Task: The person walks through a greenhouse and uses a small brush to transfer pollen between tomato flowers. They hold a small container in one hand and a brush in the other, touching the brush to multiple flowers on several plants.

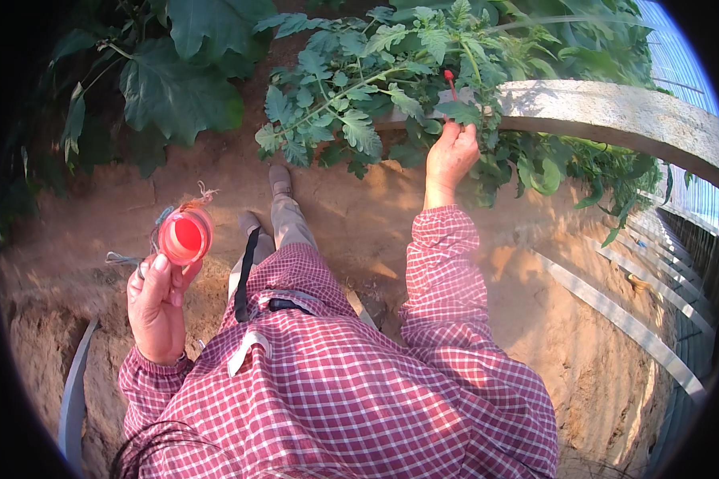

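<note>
My left hand (160, 299) holds up a small round jar (204, 235) with red liquid inside, its mouth facing up towards me. Orange, blue and pale strings are tied about the jar's neck. At the upper right, my right hand (453, 154) reaches in among tomato leaves (359, 133). From its fingers rises a thin red stick (452, 85) with a thicker, bright red tip; it looks like a small brush or swab. Leaves partly cover the stick's lower end and the fingertips.
A pale concrete beam (605, 114) crosses behind the tomato plant towards the right. Broad-leaved plants (180, 90) crowd the upper left. Several pale curved strips (629, 326) stand along the soil bank at right. Bare soil (353, 209) lies around my feet.
</note>
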`<state>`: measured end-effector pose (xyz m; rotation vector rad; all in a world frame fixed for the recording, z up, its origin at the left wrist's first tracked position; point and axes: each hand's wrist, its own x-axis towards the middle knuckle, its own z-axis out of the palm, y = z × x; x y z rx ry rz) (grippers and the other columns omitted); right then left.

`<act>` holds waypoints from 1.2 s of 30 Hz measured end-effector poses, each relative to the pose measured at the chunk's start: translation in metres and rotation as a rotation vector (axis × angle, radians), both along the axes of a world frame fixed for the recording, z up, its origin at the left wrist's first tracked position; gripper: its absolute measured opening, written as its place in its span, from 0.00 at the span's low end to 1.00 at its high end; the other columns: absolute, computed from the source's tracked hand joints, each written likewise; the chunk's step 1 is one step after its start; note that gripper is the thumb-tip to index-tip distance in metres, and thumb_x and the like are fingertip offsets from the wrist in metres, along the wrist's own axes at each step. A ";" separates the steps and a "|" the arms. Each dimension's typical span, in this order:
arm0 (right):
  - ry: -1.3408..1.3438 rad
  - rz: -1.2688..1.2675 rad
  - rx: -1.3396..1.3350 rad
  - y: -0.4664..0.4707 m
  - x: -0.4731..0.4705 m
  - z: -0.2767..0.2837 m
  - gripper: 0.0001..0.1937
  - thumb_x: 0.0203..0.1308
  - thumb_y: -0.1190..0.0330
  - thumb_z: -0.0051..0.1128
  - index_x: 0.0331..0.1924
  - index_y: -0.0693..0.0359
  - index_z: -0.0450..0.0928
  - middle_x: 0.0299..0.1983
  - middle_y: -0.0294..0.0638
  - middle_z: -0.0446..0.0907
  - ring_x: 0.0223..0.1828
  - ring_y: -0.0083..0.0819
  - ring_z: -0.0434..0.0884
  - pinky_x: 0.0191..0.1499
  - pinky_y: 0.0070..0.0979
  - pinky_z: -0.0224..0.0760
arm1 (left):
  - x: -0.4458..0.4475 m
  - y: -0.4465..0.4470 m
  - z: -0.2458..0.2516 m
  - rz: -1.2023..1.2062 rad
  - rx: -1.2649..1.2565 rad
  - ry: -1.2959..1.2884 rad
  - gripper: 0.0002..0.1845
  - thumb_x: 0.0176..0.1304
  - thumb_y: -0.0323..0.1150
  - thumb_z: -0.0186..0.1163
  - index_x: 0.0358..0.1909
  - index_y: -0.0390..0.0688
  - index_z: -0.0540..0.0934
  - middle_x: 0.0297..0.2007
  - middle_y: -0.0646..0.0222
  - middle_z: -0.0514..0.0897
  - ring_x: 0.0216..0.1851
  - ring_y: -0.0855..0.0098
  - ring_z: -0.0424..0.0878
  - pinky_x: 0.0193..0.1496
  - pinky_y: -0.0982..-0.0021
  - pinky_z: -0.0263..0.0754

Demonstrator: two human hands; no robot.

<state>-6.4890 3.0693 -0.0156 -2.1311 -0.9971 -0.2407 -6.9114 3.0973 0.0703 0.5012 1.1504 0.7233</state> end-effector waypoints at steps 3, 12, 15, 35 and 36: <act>-0.049 -0.110 -0.199 0.005 0.008 -0.014 0.10 0.64 0.69 0.49 0.38 0.68 0.78 0.27 0.49 0.82 0.28 0.42 0.82 0.33 0.33 0.71 | -0.001 -0.001 0.000 -0.007 0.036 -0.062 0.13 0.67 0.32 0.54 0.23 0.45 0.70 0.23 0.76 0.72 0.21 0.84 0.62 0.42 0.76 0.70; 0.185 0.023 0.213 0.021 0.027 -0.035 0.15 0.68 0.67 0.48 0.51 0.70 0.76 0.40 0.45 0.82 0.40 0.29 0.81 0.46 0.25 0.73 | 0.000 -0.012 0.000 0.088 0.003 -0.031 0.13 0.67 0.31 0.54 0.22 0.46 0.69 0.22 0.76 0.71 0.21 0.84 0.62 0.45 0.74 0.72; 0.100 0.007 0.111 0.026 0.033 -0.034 0.16 0.69 0.64 0.47 0.49 0.69 0.77 0.41 0.48 0.82 0.42 0.34 0.81 0.47 0.29 0.72 | -0.002 -0.015 -0.001 0.067 -0.002 0.010 0.15 0.68 0.34 0.53 0.22 0.47 0.66 0.21 0.76 0.69 0.19 0.84 0.61 0.52 0.65 0.76; -0.094 0.121 -0.130 0.051 0.077 -0.045 0.12 0.69 0.68 0.41 0.47 0.68 0.71 0.44 0.50 0.79 0.44 0.36 0.80 0.42 0.29 0.69 | 0.015 -0.019 0.005 0.037 0.002 -0.002 0.14 0.67 0.34 0.55 0.22 0.47 0.67 0.21 0.77 0.71 0.19 0.84 0.64 0.49 0.65 0.78; -0.077 0.230 -0.059 0.058 0.089 -0.052 0.11 0.69 0.69 0.40 0.46 0.67 0.71 0.45 0.48 0.79 0.44 0.34 0.79 0.41 0.27 0.69 | 0.015 -0.019 0.006 0.040 -0.007 0.008 0.14 0.67 0.34 0.55 0.21 0.47 0.67 0.21 0.77 0.71 0.19 0.84 0.64 0.49 0.65 0.78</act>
